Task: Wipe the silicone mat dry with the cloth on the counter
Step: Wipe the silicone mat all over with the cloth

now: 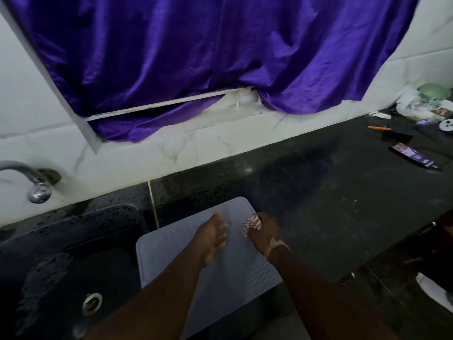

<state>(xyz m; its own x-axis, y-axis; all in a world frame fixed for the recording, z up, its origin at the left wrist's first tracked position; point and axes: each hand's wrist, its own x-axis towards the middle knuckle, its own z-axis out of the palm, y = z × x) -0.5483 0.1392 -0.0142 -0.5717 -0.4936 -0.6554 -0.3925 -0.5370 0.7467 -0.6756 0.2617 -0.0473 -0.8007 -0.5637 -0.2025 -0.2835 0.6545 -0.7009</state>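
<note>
Right-hand fingers [263, 223] curled round a bunched striped cloth [252, 224], pink-white with dark bands, wad poking out past the knuckles toward the left. Right hand [266, 233] pressing that wad down at the right edge of the silicone mat [169, 253]; a strip of the same cloth trailing back over the wrist. Left-hand fingers [220, 231] straight and loosely spread, tips flat on the ribbed mat surface, holding nothing. Left hand [212, 238] planted near the mat's middle, just beside the right, the two apart by a narrow gap. Mat pale grey-blue, wavy ridges, rounded corners, lying flat on the dark stone counter [331, 204], its left edge next to the black sink [61, 253]. Water beads on the sink rim and back ledge; metal drain [92, 303] in the basin. Chrome tap [31, 180] on the tiled wall at far left. Purple curtain [196, 57] draped above. Far right on the counter: a lit phone [414, 158], an orange-handled tool [378, 128], crumpled white plastic [414, 104], a green bowl [434, 90]. Wetness of the mat itself not discernible.
</note>
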